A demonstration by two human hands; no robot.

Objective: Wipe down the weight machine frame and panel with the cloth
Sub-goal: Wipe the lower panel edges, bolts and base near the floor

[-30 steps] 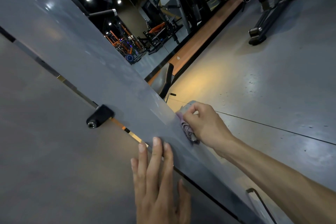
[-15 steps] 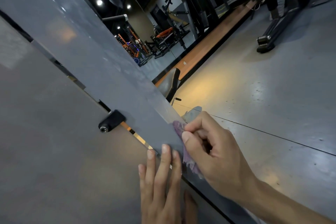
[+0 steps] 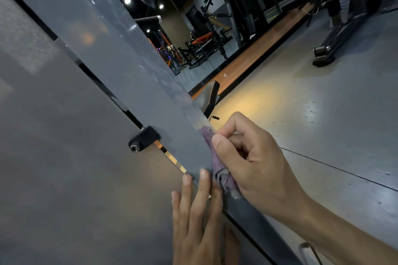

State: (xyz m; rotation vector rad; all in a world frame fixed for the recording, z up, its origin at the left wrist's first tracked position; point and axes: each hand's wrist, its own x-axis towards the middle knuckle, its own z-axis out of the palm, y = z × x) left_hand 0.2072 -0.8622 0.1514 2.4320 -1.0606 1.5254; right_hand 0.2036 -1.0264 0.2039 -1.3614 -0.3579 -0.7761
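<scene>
A wide grey frame beam point(image 3: 120, 60) of the weight machine runs diagonally from upper left to lower right. Beside it lies a flat grey panel point(image 3: 64, 178), with a narrow gap between them. My right hand point(image 3: 256, 163) grips a crumpled purple cloth point(image 3: 217, 163) and presses it against the beam's right edge. My left hand point(image 3: 198, 219) lies flat with straight fingers on the panel, its fingertips reaching the gap just left of the cloth.
A black bracket with a bolt point(image 3: 143, 139) bridges the gap between panel and beam. A dark seat pad point(image 3: 210, 98) shows behind the beam. Other gym machines point(image 3: 336, 28) stand on the grey floor point(image 3: 323, 114) at the upper right. A metal handle point(image 3: 310, 251) sits near the bottom edge.
My right hand has turned so the thumb now faces me, and it has slid the cloth slightly down the beam edge. The left hand stays flat on the panel.
</scene>
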